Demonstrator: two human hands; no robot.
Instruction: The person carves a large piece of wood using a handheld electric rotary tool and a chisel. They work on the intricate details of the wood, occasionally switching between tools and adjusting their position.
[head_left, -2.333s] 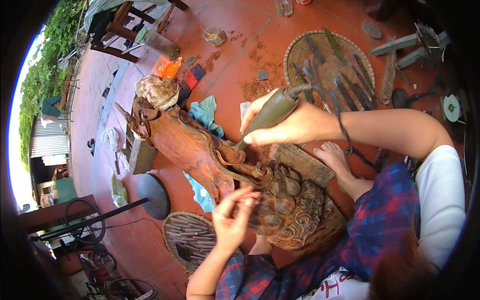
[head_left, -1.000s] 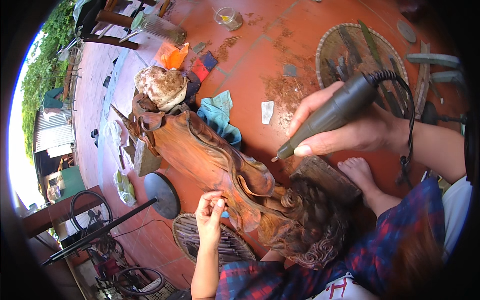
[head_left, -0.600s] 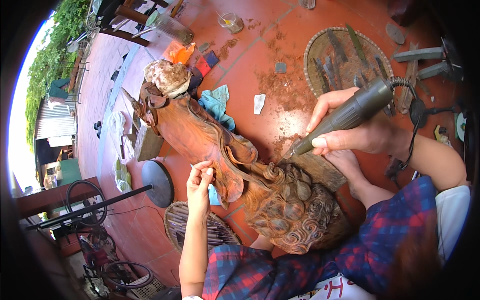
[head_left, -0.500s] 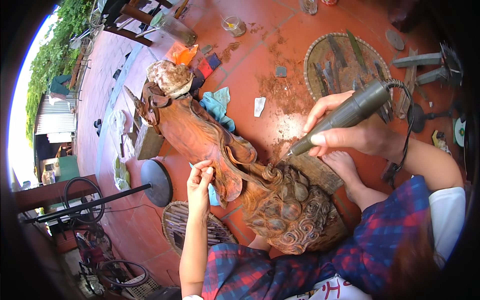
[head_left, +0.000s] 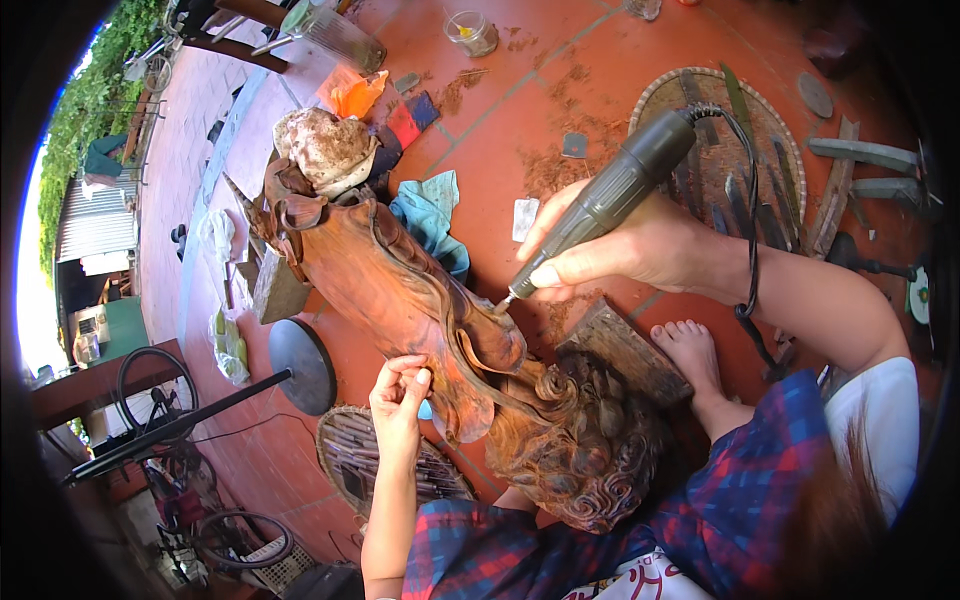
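Clearly the long reddish-brown carved wooden sculpture [head_left: 400, 290] lies slanted across the red tiled floor [head_left: 500, 120], its curled, knobbly end drawn toward the person's lap, so that the flowing ridges face up within easy reach; the right hand [head_left: 640, 250] is closed in a pencil grip around the grey-green corded rotary carving tool [head_left: 615, 195], fingers low near the bit for fine control, the tip touching a groove in the middle of the carving; the black cord [head_left: 750, 230] loops back over the wrist, out of the work's way; the left hand [head_left: 400, 400], fingers curled, pinches the carving's lower edge, seemingly to steady it; a bare foot [head_left: 690, 350] rests beside a weathered wooden block [head_left: 620, 350], which appears to prop the piece; a round woven tray of chisels [head_left: 720, 150] lies near behind the right hand.
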